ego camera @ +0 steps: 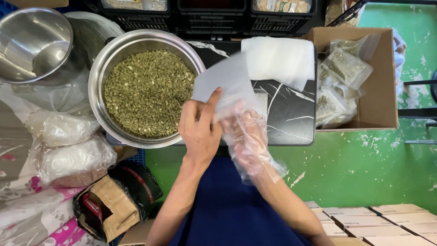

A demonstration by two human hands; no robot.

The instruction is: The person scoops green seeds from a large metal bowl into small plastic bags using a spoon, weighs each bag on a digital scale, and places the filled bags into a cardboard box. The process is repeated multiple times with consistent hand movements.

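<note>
My left hand (199,130) is bare and pinches the lower edge of an empty clear plastic pouch (225,84), its forefinger raised along the bag. Wearing a loose clear plastic glove, my right hand (246,136) grips the same pouch from the right. The pouch slants up over the rim of a large steel bowl (101,68) heaped with green seeds (148,93). Both hands hover above a black marbled slab (291,114).
A stack of empty clear pouches (277,57) lies on the slab's far side. A cardboard box (378,82) at right holds filled seed pouches (346,66). Empty steel bowls (34,43) and knotted plastic bags (68,159) are at left; flat cartons (378,221) at lower right.
</note>
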